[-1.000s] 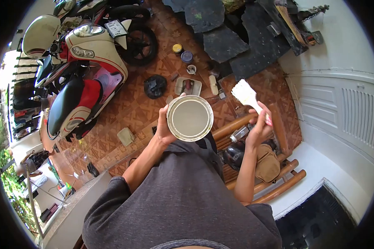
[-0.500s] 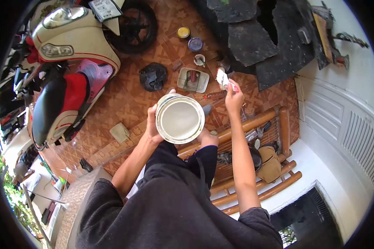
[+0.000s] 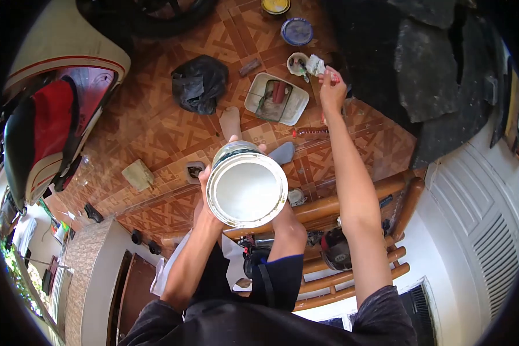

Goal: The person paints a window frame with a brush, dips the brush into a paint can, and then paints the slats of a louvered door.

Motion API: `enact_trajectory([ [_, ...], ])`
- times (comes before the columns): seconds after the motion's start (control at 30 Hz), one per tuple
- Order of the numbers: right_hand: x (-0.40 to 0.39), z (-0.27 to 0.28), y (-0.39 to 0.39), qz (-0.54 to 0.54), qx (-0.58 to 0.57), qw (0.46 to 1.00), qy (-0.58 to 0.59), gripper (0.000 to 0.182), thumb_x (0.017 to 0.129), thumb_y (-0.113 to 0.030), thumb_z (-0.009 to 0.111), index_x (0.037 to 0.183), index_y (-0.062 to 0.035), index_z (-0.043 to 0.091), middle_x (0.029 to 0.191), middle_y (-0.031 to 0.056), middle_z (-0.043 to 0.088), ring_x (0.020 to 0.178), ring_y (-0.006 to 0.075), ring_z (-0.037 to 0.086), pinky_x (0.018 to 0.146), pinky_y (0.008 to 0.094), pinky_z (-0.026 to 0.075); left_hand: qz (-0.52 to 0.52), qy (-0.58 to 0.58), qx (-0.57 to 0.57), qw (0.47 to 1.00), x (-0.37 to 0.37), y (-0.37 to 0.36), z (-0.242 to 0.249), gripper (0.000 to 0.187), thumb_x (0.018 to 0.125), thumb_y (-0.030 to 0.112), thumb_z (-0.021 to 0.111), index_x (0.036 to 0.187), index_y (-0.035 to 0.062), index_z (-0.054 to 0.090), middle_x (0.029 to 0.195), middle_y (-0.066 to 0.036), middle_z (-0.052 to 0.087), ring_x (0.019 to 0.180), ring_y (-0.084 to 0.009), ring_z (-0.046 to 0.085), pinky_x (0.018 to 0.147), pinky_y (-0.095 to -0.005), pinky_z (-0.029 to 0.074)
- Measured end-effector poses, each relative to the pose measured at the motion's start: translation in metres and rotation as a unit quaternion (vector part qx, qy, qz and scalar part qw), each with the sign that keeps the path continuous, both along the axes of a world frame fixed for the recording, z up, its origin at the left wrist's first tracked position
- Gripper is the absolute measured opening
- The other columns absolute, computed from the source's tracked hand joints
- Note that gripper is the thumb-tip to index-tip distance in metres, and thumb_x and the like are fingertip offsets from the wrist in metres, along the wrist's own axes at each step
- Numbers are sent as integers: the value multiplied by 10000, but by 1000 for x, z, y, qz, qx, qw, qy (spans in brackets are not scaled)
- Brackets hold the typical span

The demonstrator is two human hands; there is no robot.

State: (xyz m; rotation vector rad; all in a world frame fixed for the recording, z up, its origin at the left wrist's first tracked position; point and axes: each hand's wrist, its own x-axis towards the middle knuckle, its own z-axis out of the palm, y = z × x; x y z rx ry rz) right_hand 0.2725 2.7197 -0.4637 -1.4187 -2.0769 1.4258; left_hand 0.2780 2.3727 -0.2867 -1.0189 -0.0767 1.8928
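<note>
My left hand (image 3: pixel 209 210) is wrapped round the side of a paint can (image 3: pixel 245 151), which tilts so that its open mouth faces me. White paint (image 3: pixel 247 190) shows inside, and smears mark the rim. Out to the right, my right hand (image 3: pixel 332 92) grips a paintbrush (image 3: pixel 315 65) with white-coated bristles. The brush end is close beside a small paint-stained cup (image 3: pixel 297 62) on the floor. Just left of that hand lies a white tray (image 3: pixel 294 113) with a dark red block-like piece in it.
A black plastic bag (image 3: pixel 199 83) lies on the tiled floor (image 3: pixel 173 144). Blue-lidded (image 3: pixel 297 32) and yellow-topped (image 3: pixel 275 6) tins stand at the back. A scooter (image 3: pixel 55 115) is at left, dark slabs (image 3: pixel 427 69) are at right, and a bamboo bench (image 3: pixel 352 193) is below my right arm.
My view has tipped and come closer to the floor. The brush in my right hand has moved out to beside the small cup. The can has lowered slightly in view, still in my left hand.
</note>
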Motion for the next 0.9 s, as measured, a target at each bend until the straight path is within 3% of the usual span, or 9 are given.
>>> enact_trajectory([
  [0.07, -4, -30, 1, 29, 28, 999, -25, 260, 983, -216, 639, 1144, -30, 725, 858, 95, 766, 825, 202, 731, 777, 332, 547, 5, 20, -54, 998, 6, 7, -7, 824, 802, 491, 764, 1525, 262, 443, 1567, -255, 382, 1378, -445, 482, 1071, -605, 498],
  [0.1, -6, -42, 1, 44, 50, 997, -47, 264, 974, -239, 639, 1136, -54, 736, 881, 110, 772, 868, 259, 744, 807, 371, 551, 10, 4, -45, 999, 11, 3, -19, 825, 802, 492, 762, 1527, 263, 440, 1566, -255, 383, 1379, -446, 480, 1072, -608, 496],
  [0.23, -9, -85, 0, 43, 39, 996, -70, 282, 969, -285, 633, 1143, -91, 743, 895, 125, 772, 911, 299, 743, 843, 416, 549, 16, -29, -29, 999, 23, -3, -52, 853, 802, 510, 755, 1544, 272, 408, 1565, -249, 382, 1388, -463, 461, 1080, -619, 485],
  [0.33, -13, -95, -3, 74, 86, 990, -89, 275, 988, -251, 643, 1134, -39, 740, 882, 101, 774, 794, 203, 738, 745, 344, 560, 31, -79, 1, 996, 25, -5, -62, 871, 800, 524, 756, 1554, 289, 390, 1562, -244, 383, 1405, -472, 431, 1093, -620, 473],
  [0.43, -22, -90, -6, 70, 79, 983, -147, 291, 968, -321, 618, 1126, -117, 752, 978, 174, 761, 967, 356, 726, 872, 441, 539, 43, -93, 10, 995, 32, -9, -70, 890, 796, 537, 758, 1562, 304, 371, 1554, -240, 386, 1419, -474, 405, 1102, -619, 465],
  [0.57, -32, -85, -9, 108, 149, 956, -230, 318, 965, -378, 582, 1125, -171, 762, 1040, 219, 725, 1054, 422, 655, 905, 533, 496, 5, 21, -90, 996, 16, 7, -37, 923, 783, 554, 763, 1567, 300, 346, 1540, -240, 390, 1397, -474, 423, 1091, -614, 479],
  [0.67, -30, -101, -5, 156, 236, 929, -239, 324, 963, -383, 587, 1129, -169, 764, 1040, 221, 710, 1058, 410, 629, 933, 532, 468, 4, 73, -115, 991, 15, 9, -35, 927, 777, 554, 766, 1562, 296, 346, 1534, -244, 389, 1386, -472, 434, 1085, -609, 488],
  [0.7, -30, -107, -3, 164, 226, 931, -237, 340, 965, -400, 592, 1125, -157, 769, 1043, 211, 705, 1105, 370, 597, 970, 516, 418, 12, 77, -106, 991, 16, 9, -38, 927, 775, 553, 766, 1561, 294, 347, 1532, -246, 388, 1383, -471, 438, 1084, -607, 491],
  [0.9, -22, -123, -7, 189, 257, 913, -255, 362, 954, -419, 618, 1144, -154, 775, 1062, 152, 732, 1192, 293, 553, 986, 478, 339, -30, 67, -153, 985, 9, 13, -32, 958, 755, 558, 789, 1560, 298, 338, 1525, -253, 388, 1379, -470, 445, 1081, -601, 496],
])
